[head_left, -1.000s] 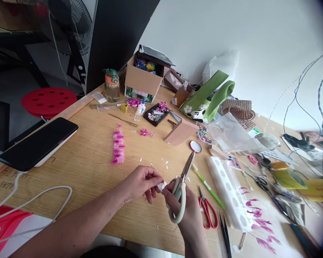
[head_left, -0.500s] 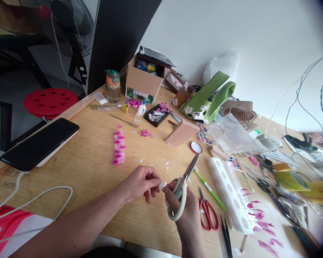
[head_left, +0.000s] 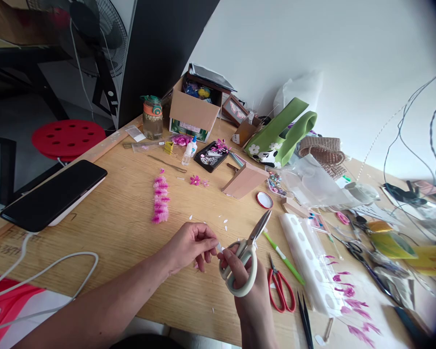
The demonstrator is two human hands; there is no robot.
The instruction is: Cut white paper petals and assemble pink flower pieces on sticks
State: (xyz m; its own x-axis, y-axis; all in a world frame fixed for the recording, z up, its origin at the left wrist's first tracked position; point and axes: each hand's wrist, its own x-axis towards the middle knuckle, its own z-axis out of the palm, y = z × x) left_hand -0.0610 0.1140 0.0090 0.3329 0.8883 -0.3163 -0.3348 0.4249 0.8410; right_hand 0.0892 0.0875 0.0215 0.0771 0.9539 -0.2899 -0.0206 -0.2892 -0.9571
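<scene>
White wall [head_left: 349, 58] behind the far edge, tall black panel [head_left: 160, 48] and a fan [head_left: 94, 34] off the far left corner, red stool [head_left: 68, 138] beyond the left edge. Wide wooden table [head_left: 123, 228], cluttered along its far and right edges. Black phone [head_left: 54, 194] flat at the left edge; open cardboard box [head_left: 192, 109] at the far edge, green bag [head_left: 283, 131] to its right. Pink fringe strip [head_left: 160, 199] mid-surface. Near the front edge, left hand [head_left: 191, 245] pinched tight on a small white scrap [head_left: 219, 248]. Right hand [head_left: 245, 286] just beside it, fingers curled through the loops of cream scissors [head_left: 245, 259], blades together, tips toward the far right corner. Red scissors [head_left: 281, 288] flat just right of that hand
</scene>
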